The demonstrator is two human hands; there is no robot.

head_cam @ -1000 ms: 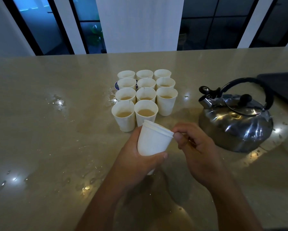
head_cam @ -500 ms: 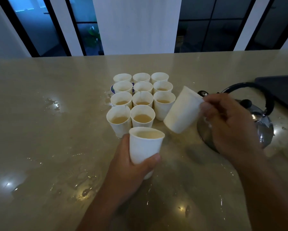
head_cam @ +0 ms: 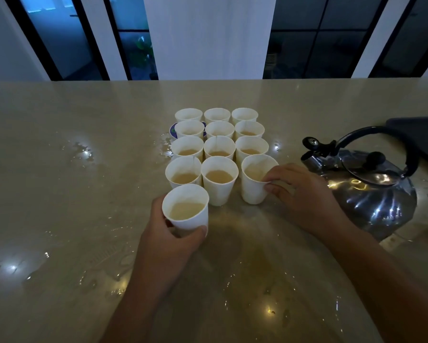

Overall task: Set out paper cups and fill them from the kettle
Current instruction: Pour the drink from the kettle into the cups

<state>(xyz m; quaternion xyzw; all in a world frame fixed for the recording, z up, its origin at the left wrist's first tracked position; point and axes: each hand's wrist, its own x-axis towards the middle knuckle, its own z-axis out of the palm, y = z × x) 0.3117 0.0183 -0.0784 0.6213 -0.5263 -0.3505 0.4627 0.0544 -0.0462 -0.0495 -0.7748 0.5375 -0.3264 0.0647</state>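
In the head view, a beige counter (head_cam: 59,194) carries a block of white paper cups (head_cam: 217,144), three across and several rows deep, most of them holding a pale brown drink. The left hand (head_cam: 168,238) grips one more cup (head_cam: 187,209), fingers and thumb curled round its lower wall; this stack of cups sits at the near left corner of the block, just in front of the nearest left cup, and whether its base touches the counter cannot be told. The right hand (head_cam: 299,194) pinches the rim of the single cup (head_cam: 256,179) at the near right corner of the block, thumb outside the wall and fingertips at the lip; that cup stands upright on the counter, close beside its neighbour. A shiny steel kettle (head_cam: 371,189) with a black handle and black lid knob stands to the right of the cups, just beyond the right hand, its spout pointing left toward the block. Small puddles (head_cam: 84,152) glisten on the counter to the left of the cups and near the person. A blue-edged round thing (head_cam: 173,128) peeks out from under the far left cups. Dark windows (head_cam: 319,38) and a white pillar (head_cam: 208,35) lie beyond the far edge.
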